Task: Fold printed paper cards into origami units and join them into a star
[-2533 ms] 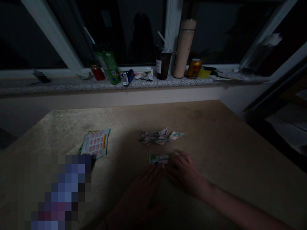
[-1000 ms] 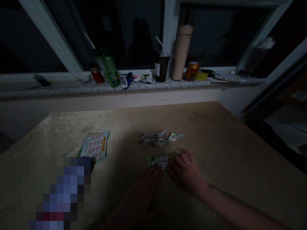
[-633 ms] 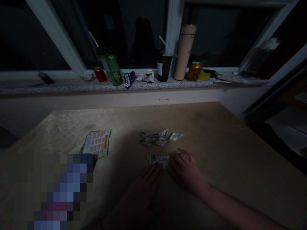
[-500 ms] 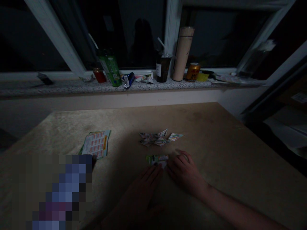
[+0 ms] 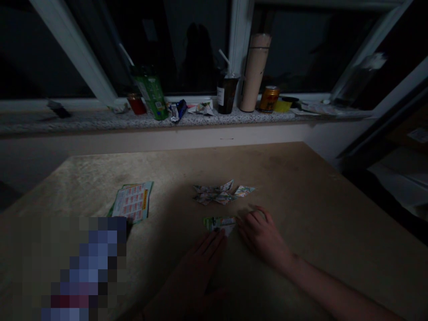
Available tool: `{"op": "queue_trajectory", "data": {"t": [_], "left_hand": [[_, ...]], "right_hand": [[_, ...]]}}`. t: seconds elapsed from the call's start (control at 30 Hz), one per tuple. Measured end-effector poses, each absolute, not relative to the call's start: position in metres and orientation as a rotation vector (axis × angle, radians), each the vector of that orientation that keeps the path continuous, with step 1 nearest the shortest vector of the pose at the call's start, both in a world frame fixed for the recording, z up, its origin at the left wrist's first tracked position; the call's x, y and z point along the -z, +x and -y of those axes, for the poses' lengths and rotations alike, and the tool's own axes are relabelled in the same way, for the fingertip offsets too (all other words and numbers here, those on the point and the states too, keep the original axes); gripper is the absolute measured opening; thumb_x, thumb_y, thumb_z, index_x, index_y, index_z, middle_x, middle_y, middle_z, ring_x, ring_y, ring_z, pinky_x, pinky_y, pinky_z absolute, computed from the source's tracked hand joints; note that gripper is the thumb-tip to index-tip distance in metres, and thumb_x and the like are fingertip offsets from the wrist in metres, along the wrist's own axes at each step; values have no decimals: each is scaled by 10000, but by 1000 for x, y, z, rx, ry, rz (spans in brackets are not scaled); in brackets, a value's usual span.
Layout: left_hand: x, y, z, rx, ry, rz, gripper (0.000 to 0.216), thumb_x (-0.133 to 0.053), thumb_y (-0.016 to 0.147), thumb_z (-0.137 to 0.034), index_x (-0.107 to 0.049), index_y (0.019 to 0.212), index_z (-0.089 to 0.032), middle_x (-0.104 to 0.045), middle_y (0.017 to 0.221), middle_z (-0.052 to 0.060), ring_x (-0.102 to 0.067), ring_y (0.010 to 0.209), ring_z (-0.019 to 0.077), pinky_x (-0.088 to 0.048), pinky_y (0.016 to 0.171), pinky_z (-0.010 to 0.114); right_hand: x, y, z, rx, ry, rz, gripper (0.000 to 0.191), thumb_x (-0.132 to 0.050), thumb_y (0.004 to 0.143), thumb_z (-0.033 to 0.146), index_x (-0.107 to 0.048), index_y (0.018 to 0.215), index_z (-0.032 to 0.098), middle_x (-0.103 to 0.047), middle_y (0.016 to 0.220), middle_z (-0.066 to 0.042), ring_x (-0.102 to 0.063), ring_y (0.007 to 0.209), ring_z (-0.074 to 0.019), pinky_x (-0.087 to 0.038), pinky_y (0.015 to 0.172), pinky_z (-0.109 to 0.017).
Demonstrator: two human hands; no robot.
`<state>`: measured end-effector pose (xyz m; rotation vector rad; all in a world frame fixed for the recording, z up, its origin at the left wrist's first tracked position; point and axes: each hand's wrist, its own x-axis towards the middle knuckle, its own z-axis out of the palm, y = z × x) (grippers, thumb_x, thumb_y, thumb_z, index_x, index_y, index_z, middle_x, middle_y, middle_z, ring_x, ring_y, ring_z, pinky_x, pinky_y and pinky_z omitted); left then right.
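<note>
A small folded strip of printed paper (image 5: 219, 224) lies on the tan table (image 5: 301, 187) in dim light. My left hand (image 5: 197, 267) lies flat with its fingers stretched out, and the fingertips press the near edge of the strip. My right hand (image 5: 261, 236) rests beside the strip's right end, fingers curled down onto the table and touching the paper. Just beyond the strip sits a cluster of folded paper pieces (image 5: 222, 194).
A stack of printed leaflets (image 5: 133, 204) lies at the left of the table. On the stone windowsill (image 5: 83, 120) stand a green bottle (image 5: 150, 93), a dark cup with a straw (image 5: 227, 91), a tall beige tumbler (image 5: 254, 73), a gold can (image 5: 269, 98) and wrappers. A blurred patch covers the lower left.
Almost nothing has moved. My hands stay at the folded strip; the right hand's fingers have shifted slightly at its right end. The view wobbles a little.
</note>
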<state>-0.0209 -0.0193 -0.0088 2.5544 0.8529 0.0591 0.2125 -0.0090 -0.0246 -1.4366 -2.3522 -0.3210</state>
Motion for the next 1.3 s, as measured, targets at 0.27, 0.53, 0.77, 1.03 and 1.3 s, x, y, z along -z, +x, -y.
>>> {"op": "queue_trajectory", "data": {"t": [0.27,0.53,0.77,1.03,1.3], "left_hand": [[11,-22,19,-55,2580,-840,850,-532,829,-467,-20,1456,-208,-128,1516,67,-165,1362,282,-234,1085,445],[10,-21,18,-82,2619,-819,834,-501,839,-518,-53,1456,-181,-150,1510,89,-180,1358,280,-222,1093,431],[24,-22,27,-88,2758,-947,760,-474,861,-495,-109,1453,-187,-219,1493,96,-225,1344,279,-204,1091,438],[29,-24,31,-103,2752,-925,735,-474,873,-420,-107,1452,-156,-140,1511,97,-199,1351,277,-234,1083,403],[33,-24,32,-118,2729,-926,780,-492,859,-365,-26,1457,-182,-120,1512,98,-207,1348,297,-244,1076,428]], "right_hand": [[29,207,12,434,-1312,2409,193,-457,902,194,-619,1002,157,-626,884,-54,-541,855,-204,-316,986,-465],[28,196,22,244,-1233,2504,151,-539,854,234,-611,976,183,-617,893,-38,-538,891,-200,-300,1017,-441],[23,204,16,65,-1261,2437,126,-587,833,259,-633,950,253,-591,861,-20,-523,915,-191,-309,1007,-454],[22,203,18,86,-1307,2444,222,-555,849,255,-610,1054,191,-598,893,-54,-521,930,-205,-309,1013,-450],[20,209,16,75,-1246,2435,150,-566,847,271,-644,974,254,-579,873,-30,-514,912,-188,-293,1016,-463]]}}
